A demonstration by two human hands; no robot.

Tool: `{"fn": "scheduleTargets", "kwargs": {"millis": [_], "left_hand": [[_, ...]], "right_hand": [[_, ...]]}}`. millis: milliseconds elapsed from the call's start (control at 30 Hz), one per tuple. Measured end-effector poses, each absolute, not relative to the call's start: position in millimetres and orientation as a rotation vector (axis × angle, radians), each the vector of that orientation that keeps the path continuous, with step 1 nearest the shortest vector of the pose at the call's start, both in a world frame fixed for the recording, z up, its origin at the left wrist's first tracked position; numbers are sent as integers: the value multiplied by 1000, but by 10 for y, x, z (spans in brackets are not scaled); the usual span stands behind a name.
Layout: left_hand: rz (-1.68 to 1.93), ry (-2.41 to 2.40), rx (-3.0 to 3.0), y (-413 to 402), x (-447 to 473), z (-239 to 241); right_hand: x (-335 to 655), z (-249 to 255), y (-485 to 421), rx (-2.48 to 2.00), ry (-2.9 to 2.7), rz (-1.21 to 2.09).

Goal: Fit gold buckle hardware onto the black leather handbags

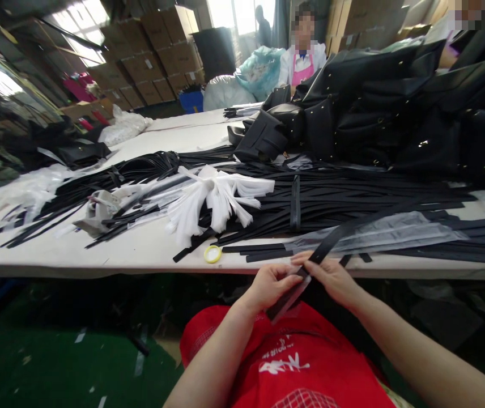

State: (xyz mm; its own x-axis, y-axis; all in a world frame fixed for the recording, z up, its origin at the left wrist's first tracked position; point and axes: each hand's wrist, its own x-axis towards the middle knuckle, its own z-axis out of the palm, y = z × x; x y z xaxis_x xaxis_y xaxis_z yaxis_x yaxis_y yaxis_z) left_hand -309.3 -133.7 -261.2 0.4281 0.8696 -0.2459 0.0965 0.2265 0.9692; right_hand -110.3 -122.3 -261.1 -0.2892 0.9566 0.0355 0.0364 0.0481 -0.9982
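Observation:
Both my hands meet just in front of the table's near edge, gripping one long black strap [330, 242]. My left hand [273, 285] pinches it near its lower end, where a clear plastic sleeve [290, 297] hangs toward my lap. My right hand [328, 275] is closed on the strap a little farther up. From there the strap slants up and right over the table. Beyond my hands lie loose black straps in a clear plastic bag [399, 231] and a thick tied bundle of black straps [353, 195].
White foam strips [221, 195] fan out on the table [136, 252], near a yellow tape roll [212, 254]. Black bags [365, 113] are heaped at the back right. A person in a pink apron [303, 68] is across the table. Cardboard boxes [149, 56] are stacked behind.

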Motion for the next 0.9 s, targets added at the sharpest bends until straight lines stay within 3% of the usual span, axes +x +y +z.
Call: {"fn": "scheduleTargets", "kwargs": {"millis": [100, 200, 400, 567, 767, 900], "left_hand": [[667, 1064, 1281, -1337, -3080, -2684], [587, 1119, 1372, -1325, -3057, -2712], [742, 1230, 1481, -1238, -2880, -2720], [671, 1280, 1531, -1189, -2823, -2796], [780, 1351, 1675, -1092, -2786, -2771], [650, 1329, 1605, -1084, -2812, -2817]], "right_hand": [[-1149, -2735, -1126, -1012, -1241, 1567], [-1087, -2756, -1010, -1069, -900, 1409], [-1117, -2700, -1042, -1057, -1211, 1633], [-1014, -2715, -898, -1048, -844, 1345], [-1080, -2886, -965, -940, -1045, 1657], [-848, -2868, -770, -1015, -787, 1370]]}}
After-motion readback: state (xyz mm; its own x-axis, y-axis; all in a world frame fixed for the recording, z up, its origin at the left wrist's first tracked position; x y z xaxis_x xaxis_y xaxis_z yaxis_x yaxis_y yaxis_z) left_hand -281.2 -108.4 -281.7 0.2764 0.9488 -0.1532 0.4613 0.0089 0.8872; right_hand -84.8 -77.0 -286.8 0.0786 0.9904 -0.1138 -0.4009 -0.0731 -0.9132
